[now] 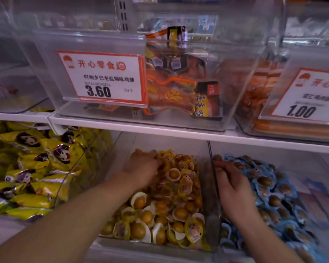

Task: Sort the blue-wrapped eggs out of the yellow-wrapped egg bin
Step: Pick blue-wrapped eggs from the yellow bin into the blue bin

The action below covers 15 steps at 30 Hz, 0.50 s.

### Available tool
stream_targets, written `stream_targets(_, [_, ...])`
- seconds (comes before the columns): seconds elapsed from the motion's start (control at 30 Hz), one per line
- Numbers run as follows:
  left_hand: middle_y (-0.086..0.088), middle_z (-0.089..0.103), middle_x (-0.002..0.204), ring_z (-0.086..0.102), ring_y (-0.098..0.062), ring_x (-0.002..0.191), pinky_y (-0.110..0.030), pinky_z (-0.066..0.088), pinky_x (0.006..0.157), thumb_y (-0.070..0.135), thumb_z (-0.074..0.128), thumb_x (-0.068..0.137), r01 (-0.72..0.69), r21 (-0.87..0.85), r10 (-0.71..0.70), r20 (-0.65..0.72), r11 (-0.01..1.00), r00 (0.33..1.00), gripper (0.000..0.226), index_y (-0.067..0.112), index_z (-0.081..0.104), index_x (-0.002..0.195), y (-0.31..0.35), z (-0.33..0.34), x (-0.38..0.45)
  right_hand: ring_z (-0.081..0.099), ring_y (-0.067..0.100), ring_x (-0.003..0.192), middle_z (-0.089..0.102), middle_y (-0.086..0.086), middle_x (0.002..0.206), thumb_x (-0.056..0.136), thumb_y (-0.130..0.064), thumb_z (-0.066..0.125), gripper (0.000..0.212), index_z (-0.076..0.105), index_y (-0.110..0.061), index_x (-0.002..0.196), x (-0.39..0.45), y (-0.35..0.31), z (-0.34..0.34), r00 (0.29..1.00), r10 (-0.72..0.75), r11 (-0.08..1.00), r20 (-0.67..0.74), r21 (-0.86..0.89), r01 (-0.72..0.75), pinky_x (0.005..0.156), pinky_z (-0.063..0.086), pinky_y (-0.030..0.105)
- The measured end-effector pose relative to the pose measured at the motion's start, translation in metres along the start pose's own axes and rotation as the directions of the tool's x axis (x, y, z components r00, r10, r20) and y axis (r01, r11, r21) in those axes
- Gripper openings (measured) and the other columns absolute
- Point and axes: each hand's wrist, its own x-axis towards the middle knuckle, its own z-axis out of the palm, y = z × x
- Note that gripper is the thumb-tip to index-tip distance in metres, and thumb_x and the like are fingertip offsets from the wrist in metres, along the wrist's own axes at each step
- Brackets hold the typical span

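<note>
The clear bin of yellow-wrapped eggs sits on the lower shelf at centre. My left hand reaches into its back left corner, fingers dug into the pile; what they hold, if anything, is hidden. No blue wrapper shows among the yellow ones. To the right lies the bin of blue-wrapped eggs. My right hand rests on that blue pile by the clear divider, fingers curled forward; whether they grip an egg cannot be made out.
A bin of yellow snack packets stands at the left. The white shelf edge runs just above the egg bins. Above it are clear bins with orange packets and price cards reading 3.60 and 1.00.
</note>
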Motion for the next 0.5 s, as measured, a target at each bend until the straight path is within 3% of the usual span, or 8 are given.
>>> stream_targets(0.07, [-0.001,0.048,0.137,0.053,-0.026,0.122,-0.038,0.044,0.101,0.065,0.059,0.086,0.051,-0.206,-0.048,0.024,0.977,0.999,0.062,0.034,0.051,0.138,-0.011,-0.007,0.000,0.064,0.006,0.091,0.069,-0.007,0.098,0.097,-0.016,0.050,0.024,0.069,-0.020,0.111,0.000,0.000,0.000,1.000,-0.008,1.000,0.007,0.000,0.008,0.068,0.041,0.007])
stream_targets(0.13, [0.006,0.052,0.140,0.051,-0.018,0.130,-0.029,0.040,0.106,0.070,0.056,0.085,0.082,-0.559,-0.052,0.071,0.825,0.996,0.064,0.035,0.054,0.138,-0.011,-0.024,-0.008,0.063,0.015,0.097,0.066,-0.004,0.102,0.097,-0.011,0.052,0.024,0.070,-0.017,0.111,0.000,-0.004,-0.002,0.999,-0.040,0.999,-0.009,-0.024,0.040,0.074,0.042,0.013])
stream_targets(0.17, [0.012,0.055,0.138,0.052,-0.012,0.129,-0.027,0.040,0.106,0.072,0.054,0.084,0.069,-0.648,-0.045,0.054,0.758,0.998,0.063,0.036,0.057,0.135,-0.010,-0.034,-0.017,0.062,0.017,0.100,0.064,-0.001,0.105,0.096,-0.008,0.054,0.024,0.069,-0.015,0.112,-0.001,-0.008,-0.005,0.996,-0.086,0.995,-0.032,-0.059,0.084,0.078,0.041,0.015])
stream_targets(0.2, [0.017,0.055,0.134,0.053,-0.008,0.125,-0.026,0.041,0.105,0.075,0.052,0.083,0.043,-0.672,-0.047,0.012,0.739,0.999,0.064,0.037,0.057,0.133,-0.010,-0.044,-0.029,0.060,0.017,0.100,0.063,0.001,0.107,0.095,-0.005,0.055,0.024,0.069,-0.012,0.112,-0.002,-0.015,-0.009,0.983,-0.172,0.981,-0.065,-0.105,0.165,0.081,0.040,0.013])
stream_targets(0.3, [0.023,0.055,0.129,0.052,-0.001,0.117,-0.026,0.044,0.100,0.076,0.042,0.082,-0.034,-0.562,-0.111,-0.221,0.826,0.969,0.061,0.041,0.055,0.131,-0.019,-0.060,-0.082,0.056,0.005,0.093,0.063,-0.003,0.103,0.090,-0.013,0.051,0.026,0.069,-0.014,0.109,-0.014,-0.046,-0.018,0.890,-0.453,0.882,-0.058,-0.171,0.438,0.084,0.037,0.003])
stream_targets(0.4, [0.017,0.059,0.125,0.055,-0.004,0.115,-0.027,0.045,0.098,0.040,0.051,0.090,-0.088,-0.587,-0.262,-0.483,0.805,0.835,0.035,0.035,0.063,0.123,-0.027,-0.042,-0.131,0.059,0.001,0.097,0.065,-0.014,0.106,0.091,-0.032,0.046,0.031,0.067,-0.029,0.113,-0.029,-0.080,0.004,0.821,-0.501,0.824,0.273,-0.138,0.549,0.085,0.045,0.014])
stream_targets(0.5, [0.010,0.050,0.138,0.048,-0.007,0.126,-0.019,0.035,0.107,0.001,0.060,0.084,-0.047,-0.713,-0.448,-0.490,0.700,0.748,0.054,0.027,0.059,0.131,-0.021,-0.004,-0.156,0.054,0.017,0.119,0.061,-0.002,0.126,0.096,-0.037,0.045,0.037,0.062,-0.026,0.127,-0.030,-0.103,0.073,0.636,-0.346,0.747,0.690,-0.208,0.632,0.103,0.043,0.030])
